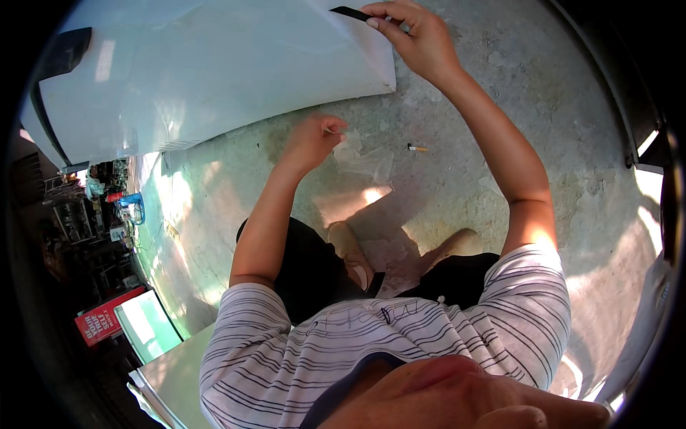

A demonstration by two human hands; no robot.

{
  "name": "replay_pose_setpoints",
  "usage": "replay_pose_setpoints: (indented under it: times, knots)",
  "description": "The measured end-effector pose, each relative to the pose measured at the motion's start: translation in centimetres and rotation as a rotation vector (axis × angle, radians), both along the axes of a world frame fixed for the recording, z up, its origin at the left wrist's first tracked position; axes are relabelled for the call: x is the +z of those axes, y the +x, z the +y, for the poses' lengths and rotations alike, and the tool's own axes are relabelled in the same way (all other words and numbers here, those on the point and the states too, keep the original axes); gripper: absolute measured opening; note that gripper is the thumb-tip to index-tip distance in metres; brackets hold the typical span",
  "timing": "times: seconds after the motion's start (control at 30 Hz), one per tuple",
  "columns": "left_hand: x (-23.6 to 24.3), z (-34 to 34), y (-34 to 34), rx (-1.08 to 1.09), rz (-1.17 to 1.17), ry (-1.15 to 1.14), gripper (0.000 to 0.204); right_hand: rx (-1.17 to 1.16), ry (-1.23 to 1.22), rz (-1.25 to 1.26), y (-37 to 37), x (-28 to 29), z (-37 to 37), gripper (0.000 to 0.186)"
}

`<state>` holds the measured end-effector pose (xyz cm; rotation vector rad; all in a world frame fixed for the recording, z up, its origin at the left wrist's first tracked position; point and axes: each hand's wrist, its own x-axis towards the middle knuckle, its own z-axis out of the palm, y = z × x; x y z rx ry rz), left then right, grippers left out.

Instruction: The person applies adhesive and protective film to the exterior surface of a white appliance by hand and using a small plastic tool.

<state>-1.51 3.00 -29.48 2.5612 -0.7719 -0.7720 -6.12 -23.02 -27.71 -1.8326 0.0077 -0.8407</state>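
Observation:
My right hand (421, 39) is raised at the top, pinching a thin, flat black strip with a slanted end (349, 13). The strip lies against or just over the corner of a large, glossy white panel (236, 64), which looks like car bodywork; whether it touches cannot be made out. Lower and to the left, my left hand (314, 143) is closed, fingers curled toward the thumb in front of the panel's near edge. Something thin and pale shows at its fingertips. Beside that hand is a crumpled, see-through sheet (368, 163), perhaps film; whether the hand holds it is unclear.
On the concrete floor (486, 136) lies a small black, white and orange stick (417, 148). Cluttered shelves (78, 214), a blue object (132, 204) and a red sign (103, 318) stand at the left. A pale tabletop (179, 372) is at lower left. Dark framing (607, 79) borders the right.

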Motion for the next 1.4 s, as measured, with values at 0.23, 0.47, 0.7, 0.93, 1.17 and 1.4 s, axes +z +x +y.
replay_pose_setpoints:
  times: [0.23, 0.47, 0.7, 0.93, 1.17, 1.4]
  knots:
    - [0.7, -0.2, -0.2, -0.117, -0.083, 0.111, 0.046, -0.011, -0.040, -0.034, 0.4, -0.7, -0.4, 0.014]
    - [0.2, 0.1, -0.4, -0.137, -0.086, 0.154, 0.052, -0.021, -0.110, -0.031, 0.3, -1.0, -0.6, 0.014]
    - [0.3, -0.4, -0.6, -0.116, -0.077, 0.114, 0.050, -0.043, -0.158, -0.004, 0.4, -2.2, -0.8, 0.014]
    - [0.4, -0.8, -0.6, -0.080, -0.045, 0.056, 0.047, -0.103, -0.325, 0.127, -0.3, -3.8, -0.8, 0.016]
    - [1.7, -3.0, -1.6, 0.026, -0.355, -0.426, 0.039, 0.179, -0.485, 0.336, -2.5, -5.7, -1.6, 0.015]
    - [2.7, -3.1, -1.3, -0.008, -0.351, -0.388, 0.020, 0.421, -0.302, 0.413, -2.8, -2.9, 1.4, 0.012]
